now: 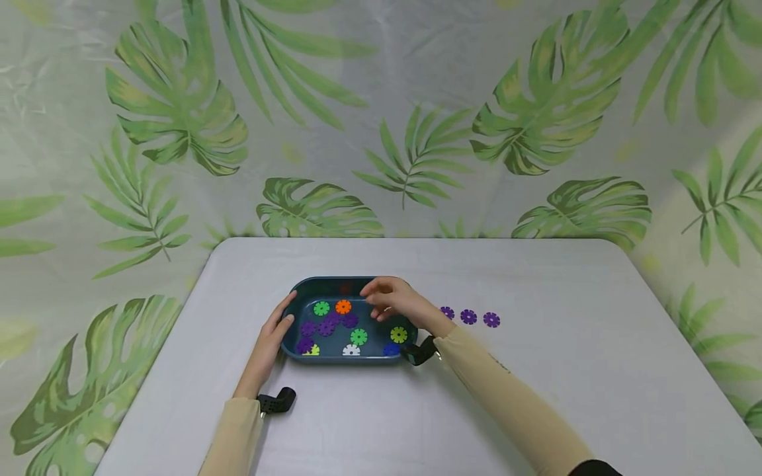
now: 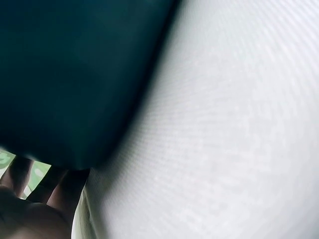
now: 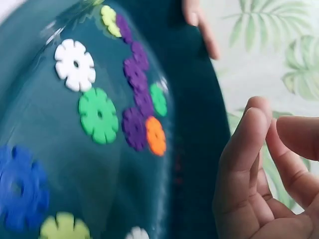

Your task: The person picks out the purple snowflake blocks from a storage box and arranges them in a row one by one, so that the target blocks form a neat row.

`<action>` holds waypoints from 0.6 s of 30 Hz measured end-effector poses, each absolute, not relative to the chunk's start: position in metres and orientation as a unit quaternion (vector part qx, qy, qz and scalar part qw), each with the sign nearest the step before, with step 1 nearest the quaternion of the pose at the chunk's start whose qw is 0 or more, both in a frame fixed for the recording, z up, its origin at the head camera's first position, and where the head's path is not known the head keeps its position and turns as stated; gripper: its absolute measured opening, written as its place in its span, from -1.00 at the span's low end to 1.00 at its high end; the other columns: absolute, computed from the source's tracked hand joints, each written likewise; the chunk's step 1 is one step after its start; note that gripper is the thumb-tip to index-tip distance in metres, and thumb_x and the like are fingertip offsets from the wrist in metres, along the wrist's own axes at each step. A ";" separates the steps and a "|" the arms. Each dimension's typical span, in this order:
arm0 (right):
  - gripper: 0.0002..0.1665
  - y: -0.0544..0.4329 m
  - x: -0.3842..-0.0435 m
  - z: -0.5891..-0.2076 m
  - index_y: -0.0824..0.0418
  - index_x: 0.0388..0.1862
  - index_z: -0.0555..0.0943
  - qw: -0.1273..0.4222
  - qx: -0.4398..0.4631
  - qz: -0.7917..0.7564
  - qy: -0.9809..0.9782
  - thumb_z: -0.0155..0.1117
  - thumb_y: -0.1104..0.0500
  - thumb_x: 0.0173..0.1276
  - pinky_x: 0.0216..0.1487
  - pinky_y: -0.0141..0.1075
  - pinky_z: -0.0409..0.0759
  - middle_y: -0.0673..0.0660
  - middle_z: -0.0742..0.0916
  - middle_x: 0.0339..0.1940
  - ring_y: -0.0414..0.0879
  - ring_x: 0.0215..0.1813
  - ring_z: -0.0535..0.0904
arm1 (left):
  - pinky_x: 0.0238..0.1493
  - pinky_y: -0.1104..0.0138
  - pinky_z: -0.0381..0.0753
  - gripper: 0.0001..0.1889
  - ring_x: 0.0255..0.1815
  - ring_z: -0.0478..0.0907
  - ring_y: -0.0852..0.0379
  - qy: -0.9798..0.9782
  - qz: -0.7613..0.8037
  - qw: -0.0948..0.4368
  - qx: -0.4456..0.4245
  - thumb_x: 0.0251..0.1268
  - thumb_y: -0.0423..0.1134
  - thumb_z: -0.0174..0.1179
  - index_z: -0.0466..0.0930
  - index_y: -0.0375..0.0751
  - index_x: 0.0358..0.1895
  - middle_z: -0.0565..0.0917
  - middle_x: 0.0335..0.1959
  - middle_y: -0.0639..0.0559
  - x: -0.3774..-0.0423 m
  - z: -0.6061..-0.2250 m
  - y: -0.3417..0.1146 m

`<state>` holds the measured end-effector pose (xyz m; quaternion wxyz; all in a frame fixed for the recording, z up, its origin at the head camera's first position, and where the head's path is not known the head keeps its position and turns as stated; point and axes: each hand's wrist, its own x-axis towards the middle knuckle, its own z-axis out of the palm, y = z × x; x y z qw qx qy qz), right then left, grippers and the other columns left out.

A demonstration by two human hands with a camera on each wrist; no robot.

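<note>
My left hand (image 1: 270,337) holds the left end of a dark teal tray (image 1: 333,360), its fingers along the outer wall and its thumb at the rim. Over the right part of the tray hovers my right hand (image 1: 397,303), fingers loosely bent. In the right wrist view a gap shows between thumb and forefinger, with nothing in it. Inside the tray lie notched plastic snowflake discs: several purple discs (image 1: 326,328) in a cluster, an orange disc (image 1: 343,307), green discs (image 1: 359,337), a white disc (image 3: 75,65), a blue disc (image 3: 19,188) and yellow-green discs (image 1: 398,334).
Three purple discs (image 1: 468,317) lie in a row on the white table (image 1: 536,396), to the right of the tray and beyond my right forearm. A leaf-patterned curtain (image 1: 411,152) hangs behind the table's far edge.
</note>
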<state>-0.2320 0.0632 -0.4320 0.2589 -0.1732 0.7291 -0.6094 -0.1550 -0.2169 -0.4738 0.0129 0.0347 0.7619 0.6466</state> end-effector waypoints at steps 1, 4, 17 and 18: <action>-0.69 0.057 -0.233 -0.433 0.44 0.07 0.50 0.264 -0.173 -0.608 0.729 0.08 0.27 0.45 -0.20 -0.16 0.66 0.38 0.60 -0.03 -0.03 -0.34 0.60 | 0.44 -0.03 -0.19 -0.50 0.52 -0.16 -0.02 0.761 0.647 0.013 0.035 0.56 -0.28 -0.18 0.09 -0.12 0.50 0.03 0.51 -0.05 -0.155 -0.474 -0.217; -0.69 0.042 -0.235 -0.437 0.46 0.08 0.49 0.277 -0.169 -0.599 0.732 0.08 0.31 0.44 -0.20 -0.15 0.66 0.44 0.57 0.05 -0.05 -0.35 0.60 | 0.44 -0.03 -0.19 -0.50 0.52 -0.17 -0.02 0.761 0.648 0.014 0.036 0.56 -0.27 -0.18 0.09 -0.12 0.50 0.03 0.51 -0.05 -0.155 -0.474 -0.217; -0.70 0.015 -0.249 -0.448 0.46 0.07 0.50 0.326 -0.103 -0.536 0.772 0.06 0.38 0.40 -0.30 -0.19 0.68 0.24 0.61 -0.10 0.00 -0.39 0.65 | 0.44 -0.04 -0.19 -0.50 0.52 -0.16 -0.02 0.759 0.650 0.010 0.038 0.56 -0.27 -0.17 0.10 -0.12 0.50 0.04 0.51 -0.05 -0.156 -0.475 -0.217; -0.71 0.014 -0.250 -0.449 0.46 0.06 0.50 0.333 -0.095 -0.533 0.772 0.06 0.38 0.40 -0.30 -0.19 0.69 0.22 0.61 -0.11 0.03 -0.38 0.67 | 0.44 -0.04 -0.19 -0.50 0.52 -0.16 -0.03 0.759 0.650 0.010 0.038 0.56 -0.27 -0.17 0.10 -0.12 0.50 0.04 0.51 -0.05 -0.156 -0.475 -0.217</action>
